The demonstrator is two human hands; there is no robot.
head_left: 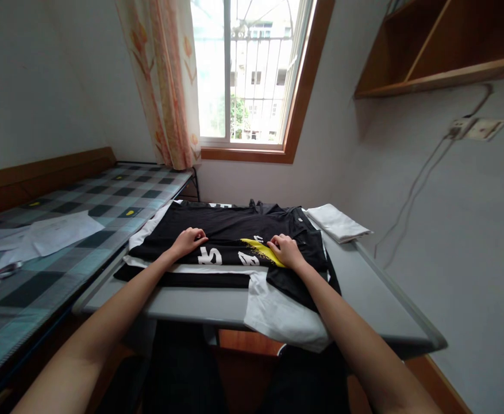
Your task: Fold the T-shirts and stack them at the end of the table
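A black T-shirt with white lettering and a yellow patch lies spread across the grey table. My left hand pinches a ridge of its fabric, left of the middle. At the yellow patch, my right hand has its fingers closed on the same shirt. White fabric shows beneath the black cloth, and a sleeve-like part of it hangs over the table's near edge. How many garments are layered there I cannot tell.
A folded white cloth sits at the table's back right. To the left stands a bed with a checked mattress, papers lying on it. A curtain, a window and a wall shelf are beyond. Cables hang from a wall socket.
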